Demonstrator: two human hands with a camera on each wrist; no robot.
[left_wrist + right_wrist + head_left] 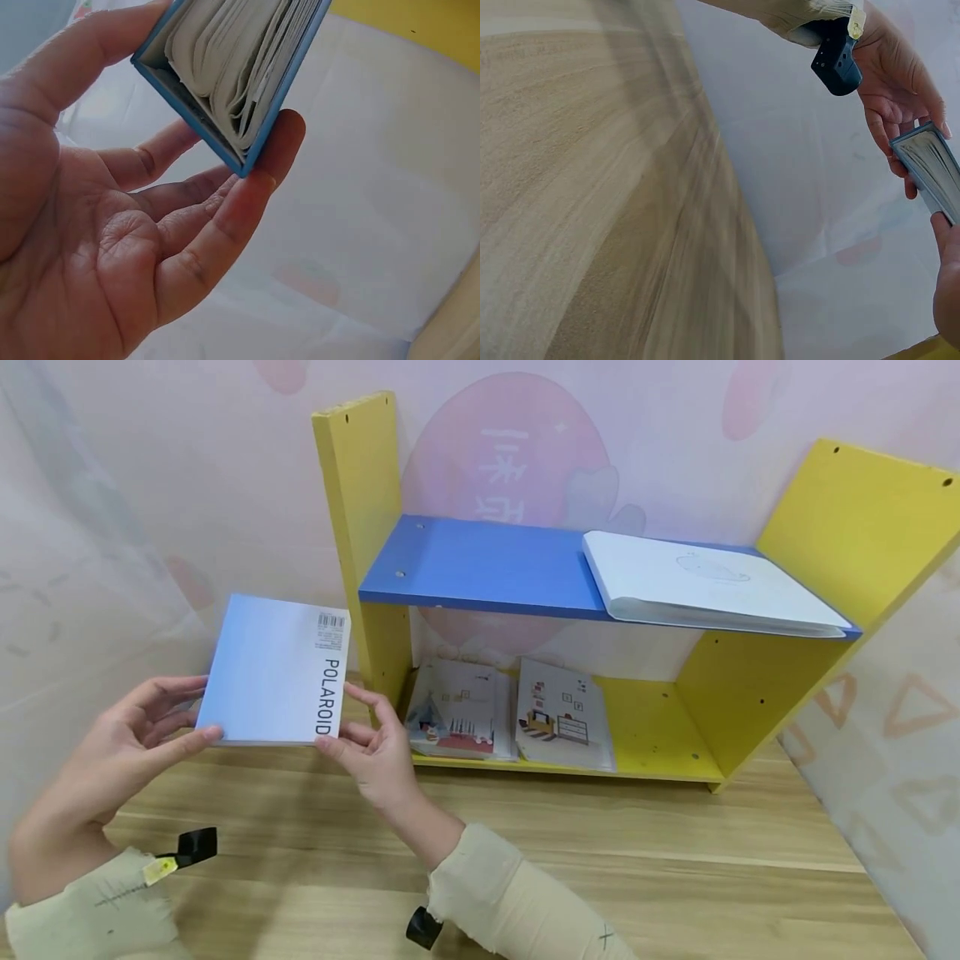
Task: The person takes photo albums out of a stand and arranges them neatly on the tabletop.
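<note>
A light blue album marked POLAROID point(273, 670) is held in the air above the wooden table, left of the shelf. My left hand point(142, 727) pinches its lower left corner between thumb and fingers. My right hand point(367, 743) pinches its lower right corner by the spine. In the left wrist view the album point(232, 71) shows its white page edges, with a fingertip point(281, 139) under the corner. The right wrist view catches the album's edge point(930, 169) between both hands at the far right.
A yellow shelf unit point(847, 535) with a blue board point(480, 564) stands at the back of the wooden table point(600, 852). A white binder point(705, 581) lies on the blue board. Two illustrated booklets point(517, 710) lie on the bottom shelf. A pale patterned wall is behind.
</note>
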